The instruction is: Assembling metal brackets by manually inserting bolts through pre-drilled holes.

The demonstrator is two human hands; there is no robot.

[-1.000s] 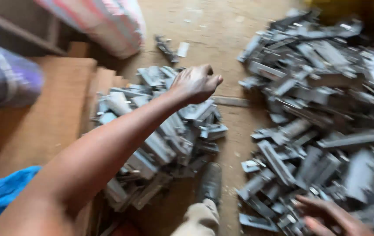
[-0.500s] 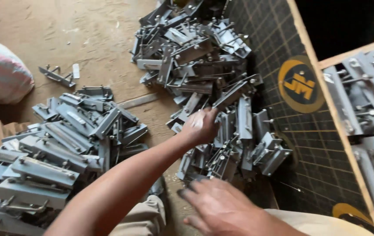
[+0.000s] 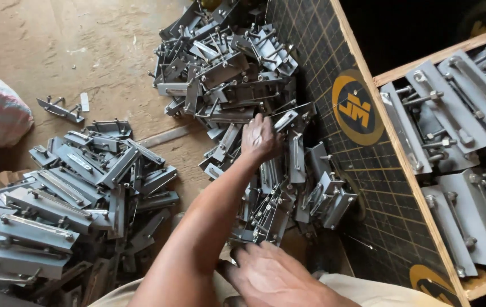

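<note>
Two hands: left hand clenched on a grey metal bracket, long axis pointing up-right, atop the pile; right hand released, fingers spread.

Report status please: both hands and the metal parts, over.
Left hand reaching into middle heap of grey metal brackets, grip unclear. Right hand low, open, empty. Second bracket pile at left.

Soft, even daylight falls on the dusty brown floor, shadows faint. The grey metal brackets show dull glints, no harsh glare. The upper right corner lies dark. Focus is mostly sharp; edges bend slightly.
</note>
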